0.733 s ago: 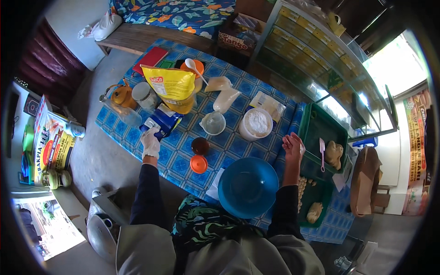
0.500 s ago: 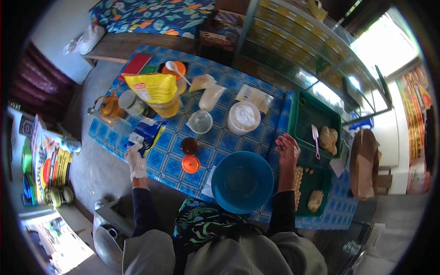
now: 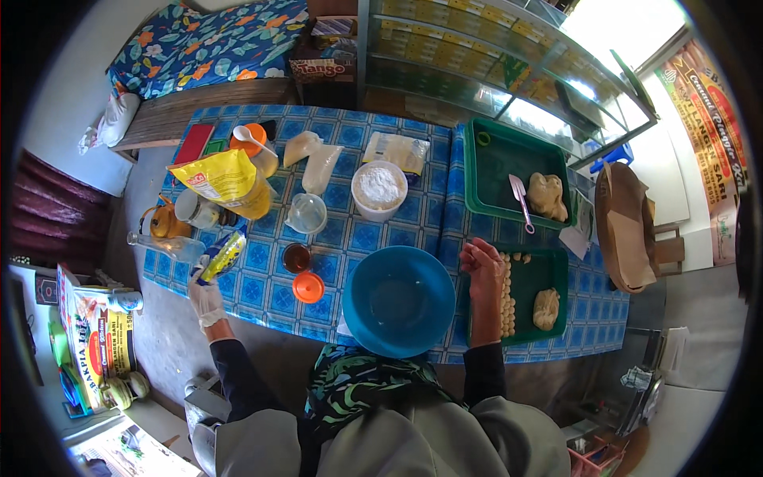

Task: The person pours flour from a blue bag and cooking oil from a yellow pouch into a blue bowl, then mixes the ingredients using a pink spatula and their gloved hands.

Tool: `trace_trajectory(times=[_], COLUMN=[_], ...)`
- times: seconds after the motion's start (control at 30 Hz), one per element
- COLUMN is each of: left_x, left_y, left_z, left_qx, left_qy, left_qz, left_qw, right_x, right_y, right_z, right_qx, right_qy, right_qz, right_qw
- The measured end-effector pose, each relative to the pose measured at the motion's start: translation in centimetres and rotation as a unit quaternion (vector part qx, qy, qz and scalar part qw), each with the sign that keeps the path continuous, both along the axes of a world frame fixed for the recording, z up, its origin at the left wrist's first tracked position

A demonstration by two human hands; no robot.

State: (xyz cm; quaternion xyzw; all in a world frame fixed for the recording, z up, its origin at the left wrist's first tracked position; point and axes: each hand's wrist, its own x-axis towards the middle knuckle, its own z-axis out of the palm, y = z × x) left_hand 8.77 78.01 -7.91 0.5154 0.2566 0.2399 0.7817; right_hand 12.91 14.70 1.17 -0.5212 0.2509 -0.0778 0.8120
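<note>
Now, nearest the body, the wide blue plastic bowl (image 3: 399, 302) stands beside the right hand (image 3: 483, 266), whose fingers curl inward at the edge of the green tray (image 3: 528, 274) of small pale dough balls (image 3: 507, 302); I cannot tell whether those fingertips press together, and nothing shows in them. The left hand (image 3: 205, 300), in a thin whitish glove, pinches the blue-and-yellow soft packet (image 3: 222, 258) by its near end. That packet has just turned to show more yellow and shifted clear of the large yellow plastic bag (image 3: 216, 179), so it seems to be in the left hand's charge alone, at the table's left edge near the clear glass bottle (image 3: 171, 246). Farther off, the white tub (image 3: 377, 212) of white powder stands as before, untouched by either hand.
</note>
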Motion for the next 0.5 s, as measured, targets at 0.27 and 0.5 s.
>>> trace_trajectory(times=[0.27,0.5], left_x=[0.1,13.9], left_y=[-6.5,-22.1], left_z=[17.4,24.1], left_qx=[-0.132,0.616], left_qy=[-0.097,-0.145], left_qz=[-0.068,-0.175], left_qw=[0.984,0.754], right_x=[-4.0,-4.7], right_y=[-0.8,0.0], right_z=[1.1,3.0], right_qx=[-0.017,-0.003], right_qy=[0.013,-0.014], right_qz=[-0.04,-0.045], right_qw=[0.999,0.999])
